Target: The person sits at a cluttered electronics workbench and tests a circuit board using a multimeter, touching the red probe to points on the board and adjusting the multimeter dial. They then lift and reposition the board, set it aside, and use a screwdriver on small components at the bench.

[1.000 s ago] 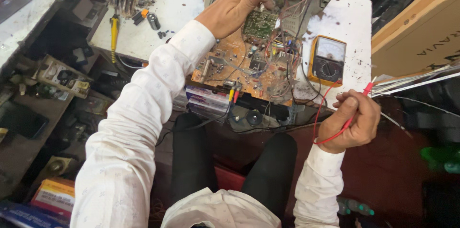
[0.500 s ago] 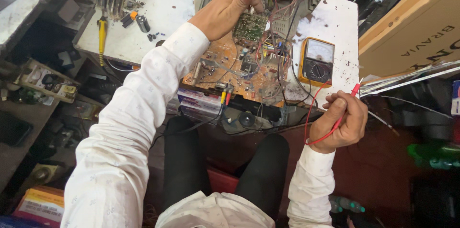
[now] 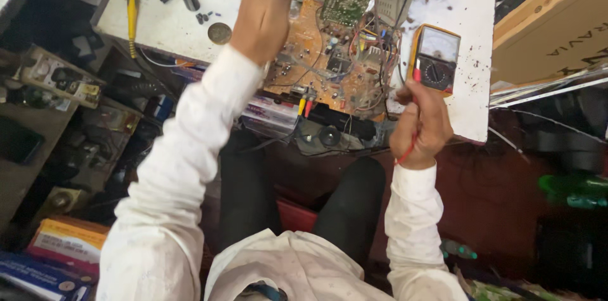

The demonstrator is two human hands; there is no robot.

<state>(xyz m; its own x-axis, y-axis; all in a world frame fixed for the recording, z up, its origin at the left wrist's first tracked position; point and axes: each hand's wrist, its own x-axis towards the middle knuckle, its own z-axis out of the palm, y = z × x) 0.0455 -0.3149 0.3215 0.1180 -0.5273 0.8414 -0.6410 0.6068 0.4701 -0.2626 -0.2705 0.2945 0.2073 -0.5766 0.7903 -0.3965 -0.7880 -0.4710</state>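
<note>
A brown circuit board [image 3: 329,60] crowded with parts and coloured wires lies on the white workbench [image 3: 190,16]. My left hand [image 3: 263,6] is raised over the board's left side, back towards me; its fingers run off the top edge, so I cannot tell what it holds. My right hand [image 3: 421,125] is closed around a red test probe [image 3: 413,117] with its red lead, just below a yellow multimeter [image 3: 436,57] that rests on a white speckled panel [image 3: 472,35].
A yellow-handled screwdriver [image 3: 132,13], a coin [image 3: 220,33] and small parts lie on the bench's left. Shelves of electronic scrap [image 3: 60,79] stand at left, boxes [image 3: 63,241] at lower left, a cardboard box [image 3: 557,16] and thin metal rods [image 3: 544,92] at right.
My right hand carried the red probe left and up, from beside the metal rods to the multimeter. My left hand lifted off the board's wiring and shifted left.
</note>
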